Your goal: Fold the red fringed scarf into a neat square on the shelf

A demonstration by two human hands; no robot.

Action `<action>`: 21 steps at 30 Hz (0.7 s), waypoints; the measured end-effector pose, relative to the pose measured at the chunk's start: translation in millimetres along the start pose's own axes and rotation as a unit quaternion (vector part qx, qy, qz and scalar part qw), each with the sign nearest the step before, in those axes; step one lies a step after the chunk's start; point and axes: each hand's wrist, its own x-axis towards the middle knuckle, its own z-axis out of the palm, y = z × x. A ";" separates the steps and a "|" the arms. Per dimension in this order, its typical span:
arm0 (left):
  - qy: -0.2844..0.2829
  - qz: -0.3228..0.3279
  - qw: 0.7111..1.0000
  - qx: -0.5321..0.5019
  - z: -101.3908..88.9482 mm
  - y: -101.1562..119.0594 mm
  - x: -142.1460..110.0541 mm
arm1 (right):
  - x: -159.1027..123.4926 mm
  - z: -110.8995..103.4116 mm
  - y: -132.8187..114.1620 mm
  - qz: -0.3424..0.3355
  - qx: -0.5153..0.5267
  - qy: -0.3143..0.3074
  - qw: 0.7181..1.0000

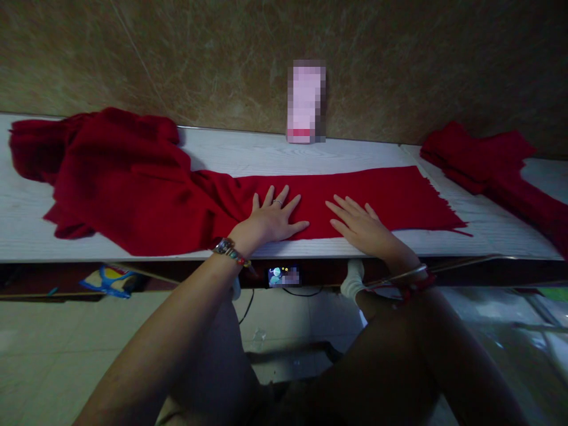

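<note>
A red scarf [381, 195] with a fringed right end lies along the white tabletop [248, 151]. Its right part is spread flat, while toward the left it is rumpled and runs into a heap of red cloth [119, 171]. My left hand [270, 218] rests palm down on the scarf, fingers spread, a ring on one finger. To its right, my right hand [358, 223] also lies palm down with outstretched fingers, touching the flat part near its front edge. Neither hand grips anything.
More folded red cloth [479, 157] lies at the right end of the table. A pale pink, blurred-out object [305, 100] stands against the marbled wall [213, 65]. Below the table edge are a lit phone screen [283, 276], a cable and a blue-and-yellow packet [109, 280].
</note>
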 end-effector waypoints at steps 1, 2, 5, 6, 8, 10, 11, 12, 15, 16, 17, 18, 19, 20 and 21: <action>-0.003 -0.002 1.000 -0.001 -0.6 0.3 -0.2 | -3.0 -0.6 3.3 0.001 -0.003 -0.002 1.000; -0.005 -0.004 1.000 -0.002 -1.1 0.6 -0.5 | -6.1 -1.2 6.8 0.003 -0.005 -0.004 1.000; -0.005 -0.003 1.000 -0.003 -1.5 0.7 -0.9 | -14.5 -1.5 16.7 0.009 -0.012 -0.016 1.000; -0.002 -0.002 1.000 -0.004 -1.3 0.5 -0.8 | -16.5 -1.1 19.1 0.009 -0.012 -0.016 1.000; 0.013 0.001 1.000 -0.010 -0.6 0.2 0.2 | -18.3 -0.2 21.4 0.006 -0.007 -0.006 1.000; 0.043 0.006 0.999 -0.021 0.2 0.5 2.0 | -17.1 -0.4 19.0 0.009 0.005 0.012 1.000; 0.061 0.008 0.998 -0.027 0.5 1.0 3.2 | -15.4 -1.1 15.9 0.016 0.012 0.024 1.000; 0.078 0.010 0.996 -0.032 0.8 1.8 4.4 | -13.1 -2.2 11.8 0.023 0.017 0.040 0.999; 0.093 0.016 0.995 -0.033 1.5 5.0 7.7 | -4.7 -4.8 -2.7 0.024 0.025 0.093 0.995; 0.086 0.016 0.996 -0.028 1.7 6.0 8.5 | -2.0 -4.5 -6.6 0.016 0.025 0.100 0.994; 0.075 0.015 0.997 -0.021 1.9 6.7 9.0 | 0.2 -3.6 -9.3 0.009 0.024 0.098 0.995; 0.065 0.014 0.998 -0.016 2.0 7.1 9.3 | 1.8 -2.1 -10.5 0.002 0.021 0.087 0.996; 0.058 0.012 0.998 -0.012 2.0 7.2 9.4 | 2.6 -0.1 -10.2 -0.002 0.017 0.071 0.997; 0.053 0.011 0.998 -0.011 2.0 7.0 9.5 | 2.7 1.9 -8.5 -0.005 0.013 0.054 0.998; 0.051 0.010 0.999 -0.010 1.9 6.5 9.5 | 2.1 3.7 -5.6 -0.006 0.010 0.040 0.999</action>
